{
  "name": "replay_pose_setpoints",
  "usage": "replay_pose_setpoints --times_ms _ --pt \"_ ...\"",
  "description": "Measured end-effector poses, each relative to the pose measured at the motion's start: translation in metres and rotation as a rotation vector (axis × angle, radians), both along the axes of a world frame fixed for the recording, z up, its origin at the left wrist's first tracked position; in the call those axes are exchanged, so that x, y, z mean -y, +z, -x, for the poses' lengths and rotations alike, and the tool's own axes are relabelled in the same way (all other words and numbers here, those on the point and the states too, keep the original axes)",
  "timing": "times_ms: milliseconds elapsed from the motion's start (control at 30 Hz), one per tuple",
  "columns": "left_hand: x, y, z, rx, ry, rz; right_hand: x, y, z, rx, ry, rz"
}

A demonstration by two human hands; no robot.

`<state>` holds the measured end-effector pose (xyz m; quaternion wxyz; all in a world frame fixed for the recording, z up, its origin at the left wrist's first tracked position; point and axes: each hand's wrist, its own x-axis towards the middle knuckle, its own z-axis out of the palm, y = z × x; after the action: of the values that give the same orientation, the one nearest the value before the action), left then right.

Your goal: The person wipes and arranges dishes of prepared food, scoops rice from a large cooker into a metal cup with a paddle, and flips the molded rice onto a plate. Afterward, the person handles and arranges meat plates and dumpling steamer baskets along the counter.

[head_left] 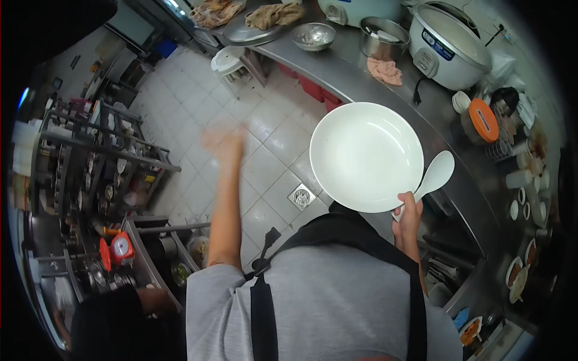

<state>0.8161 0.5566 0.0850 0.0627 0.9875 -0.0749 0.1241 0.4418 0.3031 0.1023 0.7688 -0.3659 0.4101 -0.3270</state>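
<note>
A large round white plate (pixel 366 157) is held out at its lower right edge by my right hand (pixel 409 218). The same hand grips a white spoon (pixel 438 173), its bowl pointing up and to the right beside the plate. The plate's surface shows nothing on it. My left hand (pixel 225 138) is raised over the tiled floor, away from the plate, and is smeared by motion, so its fingers cannot be made out.
A steel counter (pixel 337 72) bears a rice cooker (pixel 448 48), a metal pot (pixel 384 37), a bowl (pixel 313 37) and a pink cloth (pixel 384 71). Left stand metal shelves (pixel 114 144) and a red scale (pixel 121 246). A person in black (pixel 114 325) is lower left.
</note>
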Motion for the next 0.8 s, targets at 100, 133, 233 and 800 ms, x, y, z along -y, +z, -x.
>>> replay_pose_setpoints --times_ms 100,133,233,800 --pt "-0.040 -0.008 -0.059 0.079 0.059 -0.144 0.038 -0.010 -0.040 -0.011 -0.007 -0.052" --pt "-0.016 0.017 -0.046 -0.144 -0.051 0.159 0.050 -0.011 -0.051 -0.035 -0.021 -0.039" --pt "0.090 0.024 -0.008 -0.321 -0.200 0.438 0.084 -0.018 -0.088 -0.071 -0.038 0.000" --pt "0.404 -0.027 -0.149 -0.380 -1.090 0.222 0.124 -0.062 -0.217 -0.172 -0.354 -0.015"
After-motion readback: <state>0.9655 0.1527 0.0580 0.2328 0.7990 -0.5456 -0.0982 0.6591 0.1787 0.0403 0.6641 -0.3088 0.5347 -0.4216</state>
